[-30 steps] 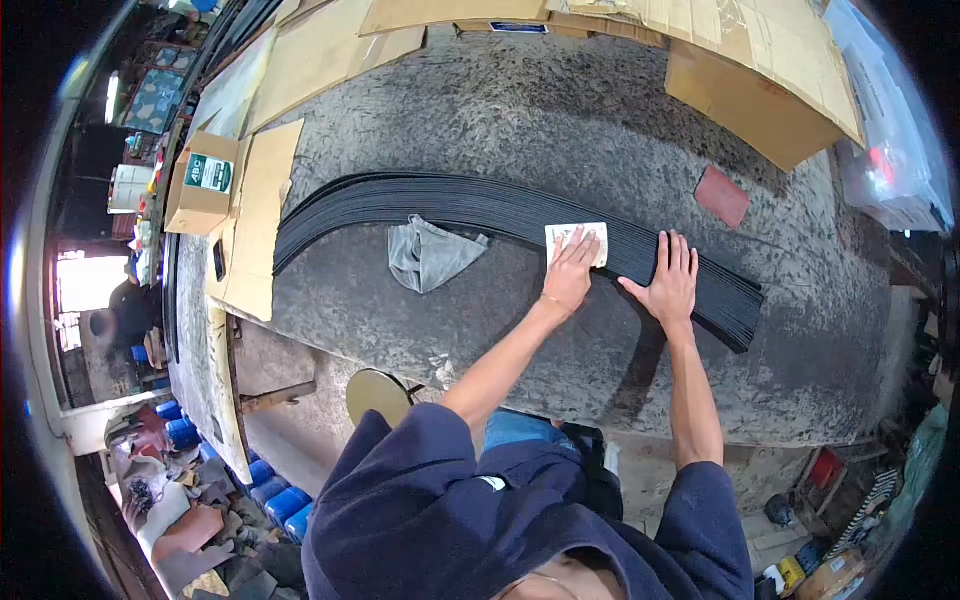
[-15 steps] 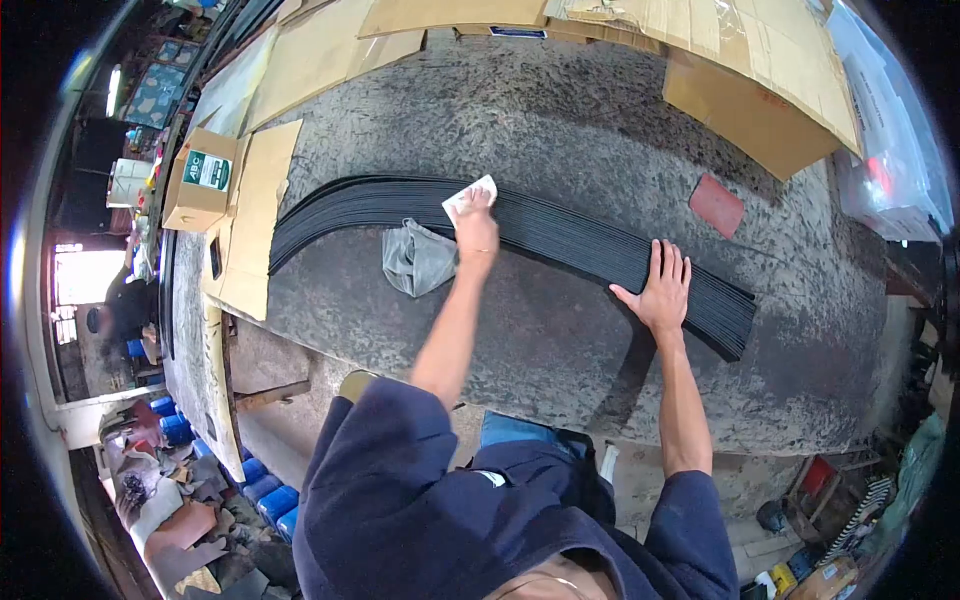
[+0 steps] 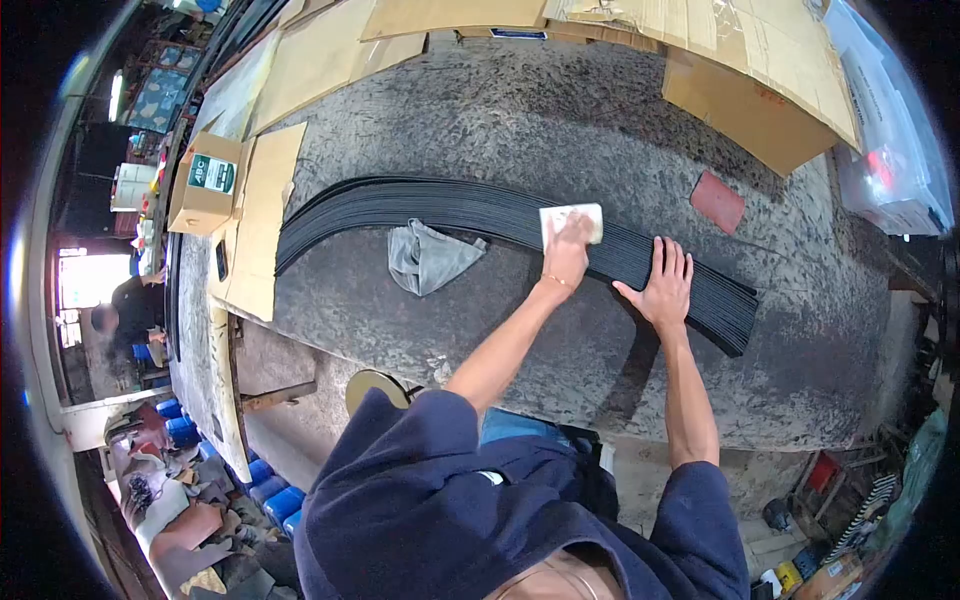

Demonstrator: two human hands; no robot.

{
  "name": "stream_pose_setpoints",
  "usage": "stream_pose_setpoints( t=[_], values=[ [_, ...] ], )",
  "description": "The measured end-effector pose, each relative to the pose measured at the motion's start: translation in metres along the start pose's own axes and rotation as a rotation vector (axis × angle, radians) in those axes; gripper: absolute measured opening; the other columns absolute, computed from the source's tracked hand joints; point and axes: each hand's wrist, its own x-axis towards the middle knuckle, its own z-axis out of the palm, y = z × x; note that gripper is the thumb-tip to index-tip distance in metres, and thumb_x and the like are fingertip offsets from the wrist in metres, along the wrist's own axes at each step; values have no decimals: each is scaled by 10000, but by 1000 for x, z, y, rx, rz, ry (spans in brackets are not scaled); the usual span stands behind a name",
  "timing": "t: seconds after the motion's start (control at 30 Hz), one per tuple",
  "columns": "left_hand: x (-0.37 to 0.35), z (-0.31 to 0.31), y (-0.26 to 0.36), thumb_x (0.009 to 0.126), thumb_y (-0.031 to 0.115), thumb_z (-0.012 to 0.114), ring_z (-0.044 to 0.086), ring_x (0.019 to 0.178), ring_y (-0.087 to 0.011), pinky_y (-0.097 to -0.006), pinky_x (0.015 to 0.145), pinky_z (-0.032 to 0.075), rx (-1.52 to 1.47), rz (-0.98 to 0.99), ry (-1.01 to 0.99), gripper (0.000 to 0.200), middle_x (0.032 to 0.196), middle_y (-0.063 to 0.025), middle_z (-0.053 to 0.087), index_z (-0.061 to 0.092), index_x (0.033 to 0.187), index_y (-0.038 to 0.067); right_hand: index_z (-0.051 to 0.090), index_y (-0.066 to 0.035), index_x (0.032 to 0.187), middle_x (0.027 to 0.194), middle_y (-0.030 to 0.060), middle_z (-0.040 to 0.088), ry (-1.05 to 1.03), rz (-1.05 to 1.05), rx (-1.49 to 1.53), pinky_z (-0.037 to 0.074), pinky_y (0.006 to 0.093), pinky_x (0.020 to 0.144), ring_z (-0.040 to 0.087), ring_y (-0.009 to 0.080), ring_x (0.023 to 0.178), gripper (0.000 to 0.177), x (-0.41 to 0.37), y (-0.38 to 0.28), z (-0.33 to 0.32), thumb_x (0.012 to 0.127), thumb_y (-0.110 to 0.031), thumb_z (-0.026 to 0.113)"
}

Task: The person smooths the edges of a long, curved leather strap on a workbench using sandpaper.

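A long fanned bundle of thin black strips (image 3: 400, 207) curves across the worktable. My left hand (image 3: 568, 262) holds a white folded cloth (image 3: 592, 222) flat against the top of the strips, right of their middle. Near the right end, my right hand (image 3: 664, 290) lies on the bundle with its fingers spread and its thumb out to the left. A crumpled grey cloth (image 3: 428, 258) rests on the table just below the strips, left of my left hand. The underside of the white cloth is hidden.
The dark, scuffed worktable (image 3: 480, 350) bears a reddish rectangular piece (image 3: 718, 202) and a small carton (image 3: 205, 180). Cardboard sheets (image 3: 760, 110) line the far side, with clear plastic (image 3: 890, 180) at right. Another person (image 3: 130, 310) stands at far left, near blue containers (image 3: 283, 503).
My left hand has slid the white cloth rightward along the strips, closer to my right hand. My right hand stays in place. The person at far left shows more fully.
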Motion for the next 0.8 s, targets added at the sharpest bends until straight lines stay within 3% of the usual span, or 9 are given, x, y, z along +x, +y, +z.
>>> stream_pose_setpoints(
  t=[0.1, 0.17, 0.23, 0.27, 0.37, 0.5, 0.67, 0.7, 0.8],
  values=[
    [14, -49, -56, 894, 67, 560, 614, 1197, -319, -509, 1116, 373, 139, 76, -67, 306, 1199, -183, 692, 682, 1172, 22, 432, 8, 1429, 1412, 200, 477, 2, -11, 5, 297, 561, 1142, 432, 375, 1341, 1070, 0, -2, -1, 722, -761, 661],
    [45, -61, -112, 1047, 193, 430, 663, 902, -300, -406, 788, 513, -808, -733, 318, 342, 1072, -169, 707, 656, 1139, -47, 434, 10, 1426, 1412, 200, 476, 4, 0, -3, 299, 561, 1140, 432, 375, 1339, 1065, 3, 4, -4, 725, -759, 660],
    [41, -36, -91, 1040, 159, 405, 660, 952, -329, -444, 880, 489, -11, -506, 222, 334, 1073, -184, 707, 662, 1124, -38, 442, 16, 1415, 1412, 202, 475, 38, -28, -3, 304, 562, 1135, 434, 377, 1336, 1058, 1, -1, -3, 729, -761, 654],
    [37, -8, -64, 1018, 112, 402, 649, 1034, -359, -502, 996, 428, -427, -494, 365, 322, 1099, -218, 700, 665, 1143, -27, 444, 21, 1407, 1410, 202, 475, 36, -25, -11, 311, 562, 1129, 438, 376, 1334, 1058, 1, -1, -2, 730, -767, 648],
    [13, -5, 6, 858, 0, 528, 565, 1267, -356, -514, 1131, 370, 74, -1, -2, 395, 1259, -169, 663, 659, 1229, 30, 443, 21, 1407, 1411, 202, 475, 7, -13, -27, 310, 562, 1129, 437, 373, 1337, 1062, 1, -2, -2, 729, -772, 643],
    [28, -60, -106, 848, -33, 498, 599, 1198, -330, -437, 1043, 479, 29, -258, 55, 361, 1225, -197, 658, 670, 1160, 22, 440, 17, 1416, 1410, 200, 476, 40, -21, -12, 304, 560, 1133, 434, 373, 1341, 1063, 0, 0, 1, 731, -770, 641],
    [26, -20, -11, 884, 20, 464, 571, 1238, -372, -474, 1114, 390, -181, -390, 9, 365, 1247, -246, 643, 649, 1195, -31, 444, 22, 1411, 1412, 198, 474, 31, -16, -6, 302, 562, 1137, 436, 377, 1337, 1065, 0, 0, 1, 729, -770, 648],
    [12, -9, 18, 872, 23, 485, 569, 1246, -363, -471, 1116, 390, -61, -19, -90, 371, 1254, -230, 645, 650, 1201, -23, 444, 22, 1411, 1412, 198, 474, 31, -18, -6, 302, 562, 1137, 436, 377, 1337, 1065, 1, 0, 1, 729, -770, 648],
    [14, -37, -28, 863, 22, 491, 586, 1220, -369, -469, 1103, 407, -28, 8, -79, 374, 1228, -218, 661, 654, 1198, -13, 446, 17, 1414, 1408, 195, 477, 37, -23, -17, 304, 562, 1136, 437, 376, 1336, 1067, 2, 0, 1, 728, -777, 643]
  ],
)
